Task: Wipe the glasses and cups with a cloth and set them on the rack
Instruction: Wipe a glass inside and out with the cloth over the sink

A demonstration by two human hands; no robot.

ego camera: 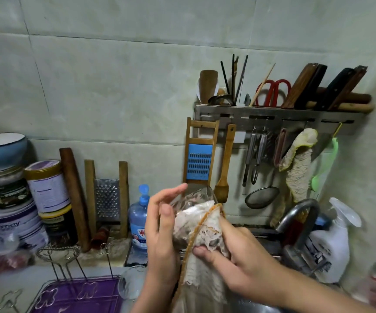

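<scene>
Above the sink, the left hand [162, 231] cups a clear drinking glass [196, 199] with loosely spread fingers while the right hand [234, 256] pinches a frayed white orange-edged cloth [203, 231] against it.

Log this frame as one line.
phase: wiping | left hand: holds clear drinking glass | right hand: presses white orange-edged cloth on it | wire rack: not reached

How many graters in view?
2. Metal grater in a wooden frame leans on the counter wall; blue grater hangs below the wall rack. More may be hidden.
</scene>
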